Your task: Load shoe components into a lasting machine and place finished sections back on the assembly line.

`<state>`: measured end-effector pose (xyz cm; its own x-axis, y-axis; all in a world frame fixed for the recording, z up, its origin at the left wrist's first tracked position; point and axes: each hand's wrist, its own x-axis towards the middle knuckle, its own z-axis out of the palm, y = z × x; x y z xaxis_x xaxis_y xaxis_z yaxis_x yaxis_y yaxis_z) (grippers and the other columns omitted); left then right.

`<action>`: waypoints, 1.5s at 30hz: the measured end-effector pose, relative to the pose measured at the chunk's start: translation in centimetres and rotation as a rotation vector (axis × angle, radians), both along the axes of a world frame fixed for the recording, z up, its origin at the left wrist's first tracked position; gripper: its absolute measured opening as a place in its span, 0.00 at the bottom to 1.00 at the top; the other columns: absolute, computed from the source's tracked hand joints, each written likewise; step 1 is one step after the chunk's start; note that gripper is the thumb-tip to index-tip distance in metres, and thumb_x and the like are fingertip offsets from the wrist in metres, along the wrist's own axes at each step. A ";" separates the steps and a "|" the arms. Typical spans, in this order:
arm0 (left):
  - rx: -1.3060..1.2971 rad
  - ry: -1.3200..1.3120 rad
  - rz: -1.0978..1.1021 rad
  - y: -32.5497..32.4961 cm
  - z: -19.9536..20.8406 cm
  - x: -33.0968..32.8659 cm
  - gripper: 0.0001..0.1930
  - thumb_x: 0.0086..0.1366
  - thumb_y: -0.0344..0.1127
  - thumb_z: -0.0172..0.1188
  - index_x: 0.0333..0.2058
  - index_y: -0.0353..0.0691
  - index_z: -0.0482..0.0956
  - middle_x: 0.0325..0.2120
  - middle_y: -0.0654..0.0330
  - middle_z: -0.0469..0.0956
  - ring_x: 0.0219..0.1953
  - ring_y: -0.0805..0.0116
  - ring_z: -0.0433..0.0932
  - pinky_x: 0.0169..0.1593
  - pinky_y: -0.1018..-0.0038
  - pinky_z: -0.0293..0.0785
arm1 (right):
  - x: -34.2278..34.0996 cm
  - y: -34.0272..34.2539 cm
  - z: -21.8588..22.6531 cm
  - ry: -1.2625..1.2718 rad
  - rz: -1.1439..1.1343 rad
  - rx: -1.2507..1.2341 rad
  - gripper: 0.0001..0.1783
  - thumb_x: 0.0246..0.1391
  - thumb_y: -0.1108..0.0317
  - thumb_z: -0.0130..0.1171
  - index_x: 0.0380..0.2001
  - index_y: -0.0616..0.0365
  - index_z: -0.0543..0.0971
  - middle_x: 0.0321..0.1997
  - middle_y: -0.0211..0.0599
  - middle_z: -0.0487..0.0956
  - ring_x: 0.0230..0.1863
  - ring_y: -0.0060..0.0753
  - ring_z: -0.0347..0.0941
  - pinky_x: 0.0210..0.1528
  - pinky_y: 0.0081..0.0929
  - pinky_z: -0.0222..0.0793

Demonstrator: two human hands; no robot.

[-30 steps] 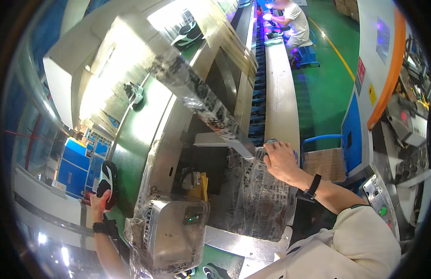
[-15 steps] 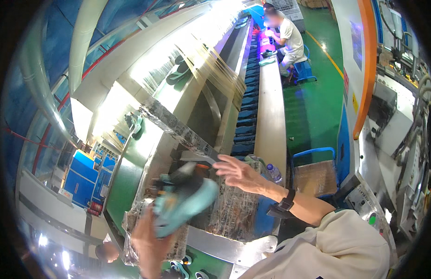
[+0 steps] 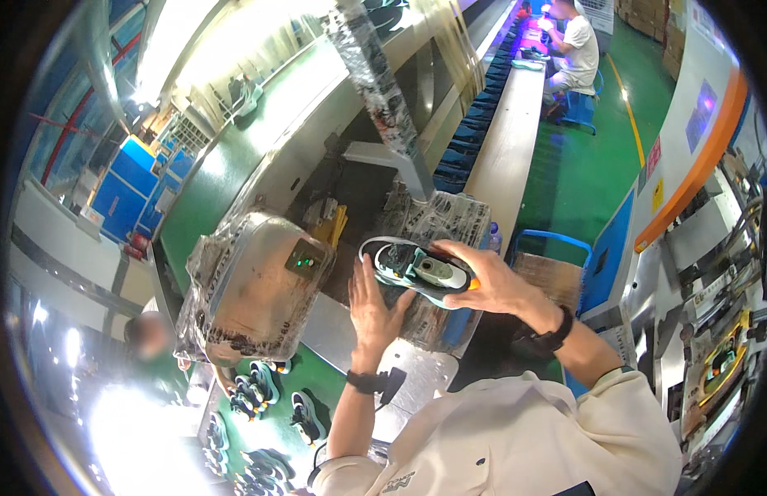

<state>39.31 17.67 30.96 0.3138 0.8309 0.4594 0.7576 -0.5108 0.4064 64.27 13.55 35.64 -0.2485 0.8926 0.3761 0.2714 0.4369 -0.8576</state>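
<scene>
A dark sneaker [image 3: 425, 269] with teal and white parts lies sideways in front of me, over a work surface wrapped in printed plastic film. Its opening faces up and shows a pale inside. My right hand [image 3: 492, 283] grips its heel end, beside an orange tab. At the other end is my left hand [image 3: 372, 312], fingers stretched out and thumb spread along the shoe's near side. A pale curved band [image 3: 375, 240] arcs by the toe; I cannot tell whether it belongs to the shoe. The sneaker's underside is hidden.
A film-wrapped box [image 3: 259, 285] with green lights stands at left. A wrapped post [image 3: 379, 91] rises beyond the shoe. More sneakers [image 3: 307, 416] sit below left. A conveyor [image 3: 470, 149] runs away toward a seated person [image 3: 575, 50]. A blue-framed cart [image 3: 553, 273] and machinery [image 3: 718, 364] are at right.
The sneaker has moved from the lower left, blurred in my left hand, to the middle. My right hand has come down onto its heel. The whole view has swung leftward.
</scene>
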 end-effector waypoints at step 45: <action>-1.490 -0.189 -1.300 -46.4 0.9 55.5 0.28 0.68 0.46 0.60 0.57 0.29 0.67 0.40 0.61 0.78 0.38 0.72 0.78 0.39 0.76 0.76 | 16.8 -66.0 1.5 0.560 -2.098 0.285 0.36 0.39 0.69 0.69 0.56 0.60 0.73 0.48 0.33 0.76 0.48 0.25 0.72 0.55 0.25 0.67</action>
